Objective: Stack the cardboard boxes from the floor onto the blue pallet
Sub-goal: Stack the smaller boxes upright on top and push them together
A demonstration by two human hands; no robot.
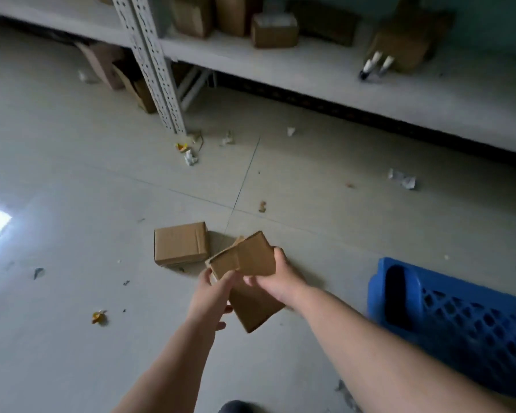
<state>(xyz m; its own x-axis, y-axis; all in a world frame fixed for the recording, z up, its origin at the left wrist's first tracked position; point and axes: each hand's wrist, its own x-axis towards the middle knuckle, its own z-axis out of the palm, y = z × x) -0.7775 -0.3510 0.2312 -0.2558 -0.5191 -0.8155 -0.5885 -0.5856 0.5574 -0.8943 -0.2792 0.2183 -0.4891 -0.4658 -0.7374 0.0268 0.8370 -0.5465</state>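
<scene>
Both hands hold small brown cardboard boxes above the pale grey concrete floor (pixel 72 144). The right hand (pixel 276 281) grips the near right corner of a flat, matte corrugated cardboard box (pixel 248 257), tilted with its far edge raised, fingers curled over its right edge and thumb under the near side. The left hand (pixel 213 290) pinches the left end of that box while its lower fingers curl round a second plain cardboard box (pixel 256 311) hanging beneath; the blur makes it hard to tell exactly where one box ends and the other begins. A third square-edged cardboard box (pixel 180 243) with a taped seam lies flat on the floor just left of and beyond the held ones, apart from them.

The blue moulded plastic pallet (pixel 459 317), with a lattice top and rounded corner, sits at the near right, its left edge close to the right forearm; bare floor lies between it and the held boxes.

Crumpled white paper scraps (pixel 191 158) and small orange bits litter the far floor. A white perforated steel shelf post (pixel 155 64) stands far left of centre, and a long grey shelf board (pixel 340 76) carries more brown cartons (pixel 274 31) along the far side.
</scene>
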